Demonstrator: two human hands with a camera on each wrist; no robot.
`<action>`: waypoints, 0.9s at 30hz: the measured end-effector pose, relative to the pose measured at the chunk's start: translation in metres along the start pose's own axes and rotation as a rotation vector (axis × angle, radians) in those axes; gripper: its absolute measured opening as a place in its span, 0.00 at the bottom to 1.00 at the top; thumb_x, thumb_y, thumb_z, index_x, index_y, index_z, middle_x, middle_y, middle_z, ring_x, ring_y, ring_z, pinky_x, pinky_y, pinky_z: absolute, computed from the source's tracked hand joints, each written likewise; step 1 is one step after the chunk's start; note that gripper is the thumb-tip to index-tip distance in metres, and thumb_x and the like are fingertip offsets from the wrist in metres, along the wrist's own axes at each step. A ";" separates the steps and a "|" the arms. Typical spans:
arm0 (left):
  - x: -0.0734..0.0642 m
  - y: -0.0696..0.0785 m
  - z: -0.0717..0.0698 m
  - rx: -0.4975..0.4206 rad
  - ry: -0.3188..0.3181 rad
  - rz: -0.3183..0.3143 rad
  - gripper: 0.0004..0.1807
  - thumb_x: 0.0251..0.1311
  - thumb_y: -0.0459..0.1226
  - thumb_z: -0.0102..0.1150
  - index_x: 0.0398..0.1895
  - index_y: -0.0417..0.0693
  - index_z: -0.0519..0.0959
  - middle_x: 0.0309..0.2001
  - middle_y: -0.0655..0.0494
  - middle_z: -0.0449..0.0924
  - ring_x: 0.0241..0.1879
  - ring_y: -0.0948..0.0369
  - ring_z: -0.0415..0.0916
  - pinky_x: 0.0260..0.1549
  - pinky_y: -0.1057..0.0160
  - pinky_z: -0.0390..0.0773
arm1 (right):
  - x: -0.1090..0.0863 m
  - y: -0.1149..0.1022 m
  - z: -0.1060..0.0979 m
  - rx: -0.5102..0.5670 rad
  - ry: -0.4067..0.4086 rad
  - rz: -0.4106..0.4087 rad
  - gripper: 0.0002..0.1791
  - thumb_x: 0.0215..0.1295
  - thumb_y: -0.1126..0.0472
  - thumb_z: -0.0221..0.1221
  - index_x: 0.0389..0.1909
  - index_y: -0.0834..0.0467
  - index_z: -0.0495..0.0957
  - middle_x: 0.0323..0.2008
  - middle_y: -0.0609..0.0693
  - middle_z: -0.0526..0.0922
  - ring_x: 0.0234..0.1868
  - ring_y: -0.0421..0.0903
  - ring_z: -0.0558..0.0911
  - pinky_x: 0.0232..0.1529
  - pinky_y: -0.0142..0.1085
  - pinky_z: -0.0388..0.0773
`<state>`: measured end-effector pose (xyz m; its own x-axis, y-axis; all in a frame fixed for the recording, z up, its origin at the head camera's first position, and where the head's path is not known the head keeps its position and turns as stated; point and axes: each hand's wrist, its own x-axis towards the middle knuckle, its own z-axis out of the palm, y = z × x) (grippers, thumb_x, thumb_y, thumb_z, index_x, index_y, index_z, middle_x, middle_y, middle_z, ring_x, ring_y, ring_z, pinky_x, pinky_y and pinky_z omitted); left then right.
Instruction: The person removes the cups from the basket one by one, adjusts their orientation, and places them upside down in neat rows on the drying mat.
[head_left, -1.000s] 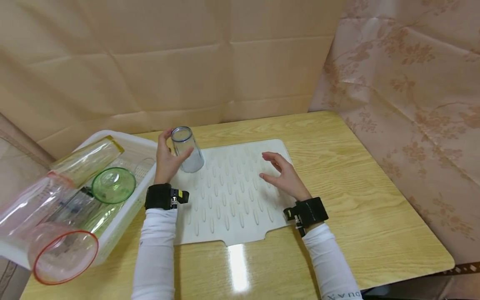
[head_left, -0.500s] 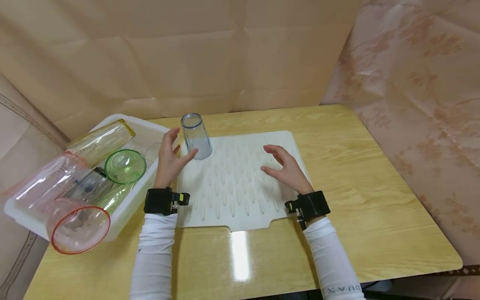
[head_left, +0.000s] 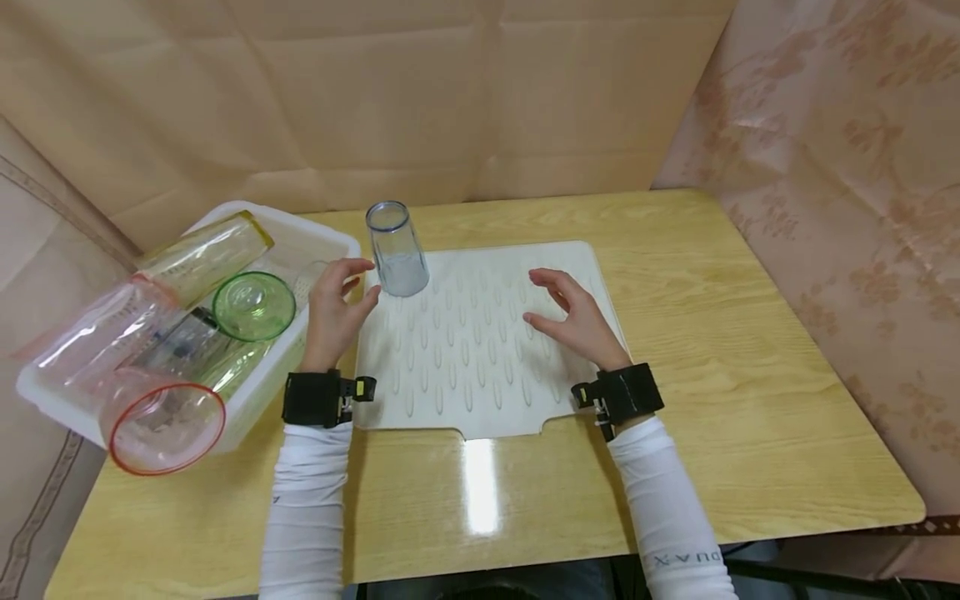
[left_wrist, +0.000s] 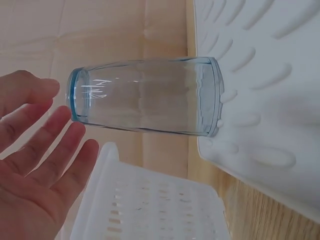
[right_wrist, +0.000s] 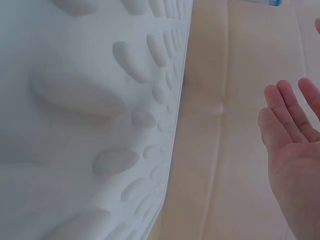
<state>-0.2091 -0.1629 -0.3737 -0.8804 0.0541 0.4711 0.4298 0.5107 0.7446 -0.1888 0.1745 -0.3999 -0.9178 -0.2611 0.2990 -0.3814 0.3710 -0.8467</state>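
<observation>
Right wrist view: glass [head_left: 400,254] cut off at top edge. Stands on mat [head_left: 476,350], far left corner. Left hand [head_left: 335,315], fingers parted, has drawn back; right hand [head_left: 576,321], fingers loosely apart, over mat.

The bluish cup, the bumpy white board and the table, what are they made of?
The bluish cup looks like shiny glass, since you can see through it, but clear plastic is possible. The bumpy white board seems dull molded plastic, maybe rubber, with rounded bumps all one color. The table has wood grain and a glossy light streak: perhaps varnished wood or printed coating.
</observation>
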 end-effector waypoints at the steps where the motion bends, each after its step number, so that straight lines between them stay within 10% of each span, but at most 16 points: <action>1: -0.001 0.000 -0.001 0.012 -0.004 -0.003 0.17 0.57 0.23 0.62 0.50 0.32 0.75 0.51 0.38 0.75 0.53 0.47 0.71 0.54 0.49 0.73 | 0.000 -0.002 0.000 0.002 -0.001 0.003 0.33 0.60 0.68 0.65 0.65 0.65 0.65 0.63 0.57 0.69 0.66 0.50 0.66 0.67 0.40 0.58; 17: -0.016 -0.005 -0.011 0.146 -0.025 0.041 0.14 0.53 0.20 0.62 0.43 0.30 0.77 0.44 0.35 0.78 0.46 0.42 0.74 0.48 0.46 0.75 | -0.001 -0.009 0.007 -0.004 -0.006 -0.024 0.31 0.63 0.65 0.63 0.66 0.64 0.64 0.62 0.59 0.70 0.65 0.49 0.67 0.67 0.41 0.58; 27: -0.013 0.011 -0.024 0.178 0.011 0.178 0.17 0.51 0.22 0.65 0.46 0.29 0.76 0.44 0.36 0.77 0.47 0.44 0.74 0.47 0.50 0.76 | -0.004 -0.004 0.008 -0.028 -0.007 -0.032 0.30 0.64 0.65 0.62 0.66 0.63 0.64 0.63 0.57 0.70 0.65 0.50 0.67 0.67 0.41 0.59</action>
<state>-0.1883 -0.1783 -0.3602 -0.7912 0.1484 0.5932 0.5354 0.6368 0.5549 -0.1824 0.1666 -0.4011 -0.9045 -0.2792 0.3225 -0.4134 0.3874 -0.8240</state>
